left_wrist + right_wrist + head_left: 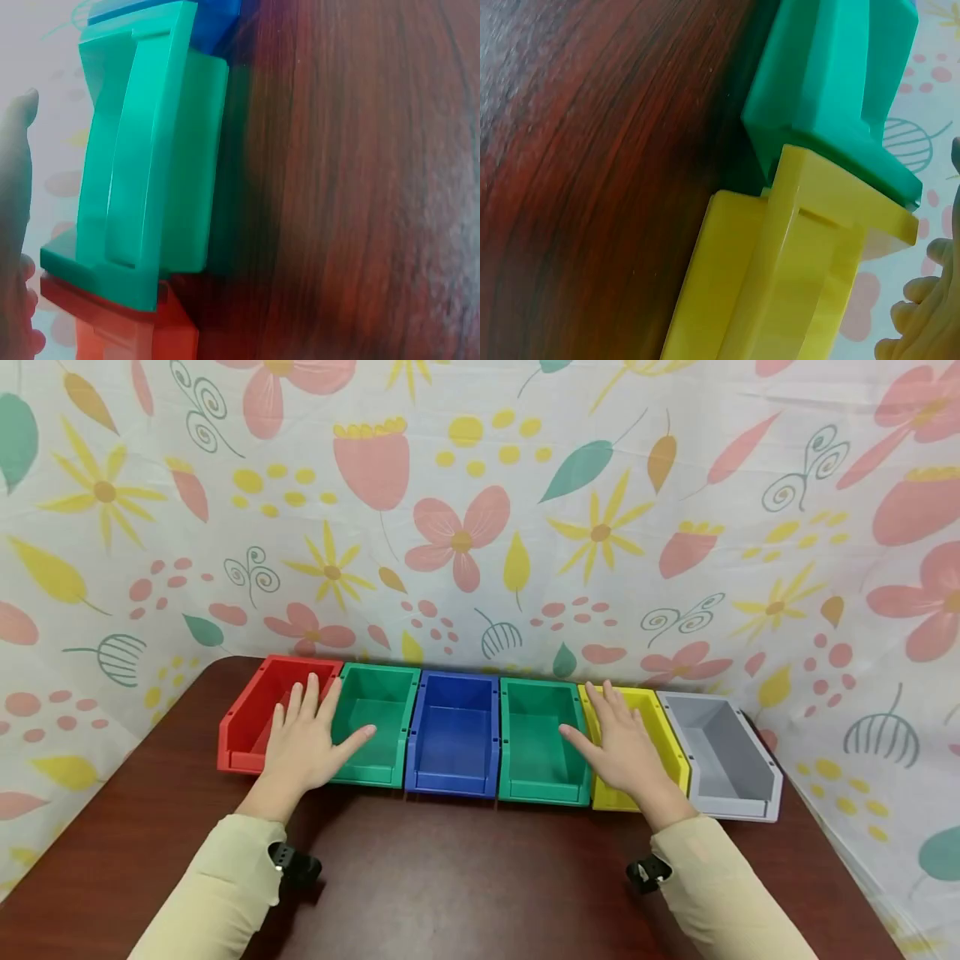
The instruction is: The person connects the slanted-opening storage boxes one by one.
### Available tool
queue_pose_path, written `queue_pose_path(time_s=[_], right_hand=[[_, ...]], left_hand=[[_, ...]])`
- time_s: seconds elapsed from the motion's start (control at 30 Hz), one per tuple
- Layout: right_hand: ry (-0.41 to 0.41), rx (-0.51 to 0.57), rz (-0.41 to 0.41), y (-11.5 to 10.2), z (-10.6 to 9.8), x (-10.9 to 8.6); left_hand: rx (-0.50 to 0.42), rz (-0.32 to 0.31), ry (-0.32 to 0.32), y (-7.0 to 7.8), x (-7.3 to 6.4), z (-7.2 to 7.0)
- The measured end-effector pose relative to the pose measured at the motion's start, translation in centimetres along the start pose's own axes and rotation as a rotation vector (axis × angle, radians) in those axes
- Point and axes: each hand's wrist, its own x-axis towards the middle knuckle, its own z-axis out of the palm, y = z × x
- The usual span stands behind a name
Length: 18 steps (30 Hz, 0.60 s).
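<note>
My left hand [306, 739], fingers spread and straight, is held over the red bin [242, 760] and the left green bin [378, 718]. In the left wrist view that green bin [154, 150] fills the middle, and the hand [13, 225] shows at the left edge. My right hand [621, 747] is spread over the yellow bin [660, 727], its thumb pointing toward the right green bin [536, 735]. Part of the hand [934, 300] appears at the right edge of the right wrist view, beside the yellow bin [787, 277]. Both hands hold nothing.
Between the green bins stands a blue bin [453, 735]; a grey bin [723, 752] ends the row at right. All stand side by side on the dark wooden table [450, 877], against a flower-printed cloth [465, 460]. Black bands [295, 862] circle the wrists.
</note>
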Motion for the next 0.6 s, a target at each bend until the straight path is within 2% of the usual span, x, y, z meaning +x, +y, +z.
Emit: queue_pose_path(time_s=[0.23,0.43,0.6], right_hand=[[-0.001,0.117,0.022,-0.7,0.0,0.3],[-0.021,0.276,0.06,-2.4,0.4,0.8],[-0.015,0.414,0.082,-3.3,0.3,1.1]], left_hand=[[-0.062,0.006,0.005,-1.1,0.1,-0.5],[-0.168,0.032,0.004,-2.5,-0.6,-1.7],[-0.249,0.026,0.01,-3.0,-0.9,-2.1]])
